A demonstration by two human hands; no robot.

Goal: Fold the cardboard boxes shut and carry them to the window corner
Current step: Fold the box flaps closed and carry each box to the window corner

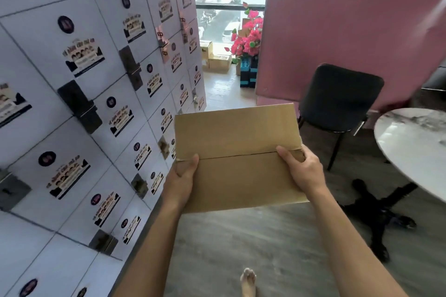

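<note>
Two hands on one closed cardboard box [239,154], carried at waist height. Left hand [182,176] grips the box's left end, thumb on top near the flap seam, remaining fingers hidden underneath. Right hand [303,170] grips the right end, thumb on top at the seam, fingers curled round the edge by a strip of old tape. Both top flaps lie flat, meeting in the middle between the two thumbs.

Step in hand, judged from this: folding done for this box, carry leg underway. A bare foot [248,281] shows below the arms on the grey floor.

Window corner [230,19] is straight ahead beyond the box, well apart from the hands. Stacked boxes [217,58] already sit there, with pink flowers [248,36] just right of them. Locker wall [96,103] runs close on the left-hand side; black chair [337,99] and round table [410,142] sit off the right hand.

Next move probably calls for walking forward through the gap between lockers and chair, keeping thumbs pressed so the flaps stay down, then lowering the box beside the stack. Flaps look untaped, so they could spring up if either thumb lifts.
</note>
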